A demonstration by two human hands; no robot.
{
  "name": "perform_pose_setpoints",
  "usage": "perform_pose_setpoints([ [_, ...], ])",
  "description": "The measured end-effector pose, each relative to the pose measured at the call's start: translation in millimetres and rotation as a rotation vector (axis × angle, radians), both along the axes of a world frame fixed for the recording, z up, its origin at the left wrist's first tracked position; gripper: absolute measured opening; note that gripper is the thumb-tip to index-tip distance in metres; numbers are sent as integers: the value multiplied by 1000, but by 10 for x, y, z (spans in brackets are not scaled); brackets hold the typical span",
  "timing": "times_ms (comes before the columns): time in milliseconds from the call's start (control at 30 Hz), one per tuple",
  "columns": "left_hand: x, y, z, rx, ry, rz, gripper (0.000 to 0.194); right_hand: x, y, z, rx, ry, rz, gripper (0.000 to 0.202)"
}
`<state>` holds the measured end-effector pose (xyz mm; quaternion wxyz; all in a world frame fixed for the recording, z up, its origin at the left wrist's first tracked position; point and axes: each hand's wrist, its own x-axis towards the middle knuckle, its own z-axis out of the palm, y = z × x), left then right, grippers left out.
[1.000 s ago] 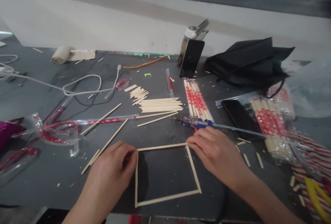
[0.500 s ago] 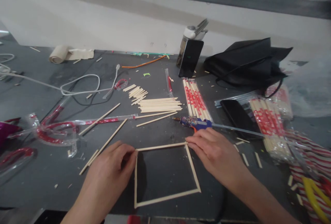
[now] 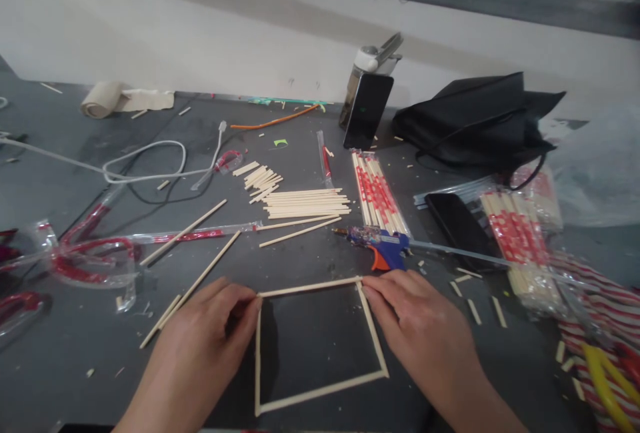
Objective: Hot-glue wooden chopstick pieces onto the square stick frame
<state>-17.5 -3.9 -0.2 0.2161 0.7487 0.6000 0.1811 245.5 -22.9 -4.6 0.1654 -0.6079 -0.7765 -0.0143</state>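
A four-sided frame of wooden sticks [image 3: 320,393] lies near the table's front edge, with bare dark tabletop showing inside it. My left hand [image 3: 205,339] pinches its far left corner between thumb and fingers. At the far right corner, my right hand [image 3: 417,319] is closed on the stick ends. Just beyond the right hand rests a blue hot glue gun [image 3: 387,246] with an orange trigger, its nozzle pointing left. Several long sticks [image 3: 307,203] are lined up beyond the frame, and a pile of short cut sticks [image 3: 263,179] sits to their left.
Wrapped chopstick packs [image 3: 377,193] lie behind the glue gun. A phone [image 3: 369,111] leans on a bottle [image 3: 370,59]; another phone [image 3: 457,223] lies flat. There are a black bag [image 3: 475,126], a white cable [image 3: 145,146], red-and-clear plastic wrappers [image 3: 90,259] and yellow-handled scissors [image 3: 605,379].
My right hand has drawn slightly nearer to me and turned, uncovering the glue gun's trigger. Both hands still hold the frame's far corners. The view has shifted slightly.
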Motion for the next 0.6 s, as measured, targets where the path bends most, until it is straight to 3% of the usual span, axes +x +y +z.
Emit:
perform_pose_setpoints([
  [600,-6,-14,-48,57,2,2,22,-58,-6,-43,122,-5,28,24],
])
